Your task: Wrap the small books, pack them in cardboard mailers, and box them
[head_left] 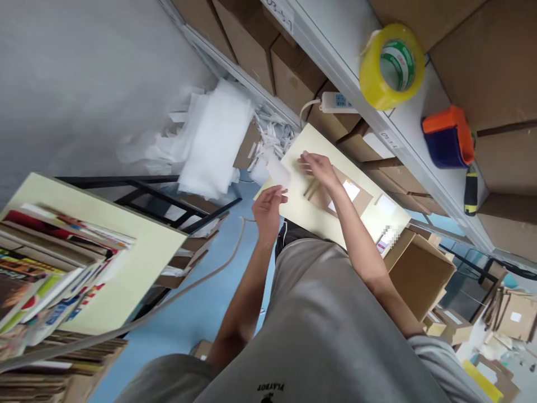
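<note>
My left hand (267, 208) is closed in a pinch on the lower edge of a white paper slip (279, 171), at the near edge of a pale yellow table (302, 146). My right hand (318, 167) reaches over the table, fingers curled and touching the slip's upper corner. Just beyond that hand a flat brown cardboard mailer (335, 196) with a white label (349, 191) lies on the table.
A metal shelf (403, 120) above holds cardboard boxes (251, 39), a yellow tape roll (390, 66), an orange-and-blue tape dispenser (448, 137) and a power strip (335, 102). White foam sheets (212, 145) pile on the floor. A stack of magazines (46, 268) sits at left.
</note>
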Demonstrator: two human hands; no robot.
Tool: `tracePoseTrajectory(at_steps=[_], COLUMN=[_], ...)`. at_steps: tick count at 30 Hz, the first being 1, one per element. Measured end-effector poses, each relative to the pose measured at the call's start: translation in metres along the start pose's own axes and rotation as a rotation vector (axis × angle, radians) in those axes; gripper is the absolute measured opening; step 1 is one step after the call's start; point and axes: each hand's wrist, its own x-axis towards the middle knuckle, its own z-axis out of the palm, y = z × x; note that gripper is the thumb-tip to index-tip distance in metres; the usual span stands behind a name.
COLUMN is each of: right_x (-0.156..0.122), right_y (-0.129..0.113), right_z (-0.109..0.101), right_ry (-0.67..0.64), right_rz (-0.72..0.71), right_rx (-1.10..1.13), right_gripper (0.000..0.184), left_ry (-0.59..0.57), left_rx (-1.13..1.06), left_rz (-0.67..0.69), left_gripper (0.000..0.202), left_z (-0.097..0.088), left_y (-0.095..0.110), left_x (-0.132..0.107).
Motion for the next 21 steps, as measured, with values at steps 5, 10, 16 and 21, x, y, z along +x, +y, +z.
tracePoseTrajectory(at_steps=[5,10,16,21], right_x=[-0.084,-0.148,-0.203,-0.226], right_y=[0.032,0.071,0.132,0.169], right_z=[-0.063,-0.122,-0.157,-0.164], right_ry=[0.081,0.153,0.230,0.349], right_rz=[0.099,0.106,0.035,-0.022], right_rx=[0.278,0.451,0.553,0.633], right_gripper=[0.075,0.073,0.067,0.065], left_ry=[-0.450,-0.797,-1.013,-0.977], left_rx=[0.308,0.594,0.852,0.965], left_rz=[0.093,0.286,0.426,0.398], left_gripper=[0.040,0.029,0.029,0.029], left_z=[0.022,0.038,0.062,0.081], left_y=[0.019,0.027,0.011,-0.002], left_x=[-0.056,-0.095,-0.124,-0.138])
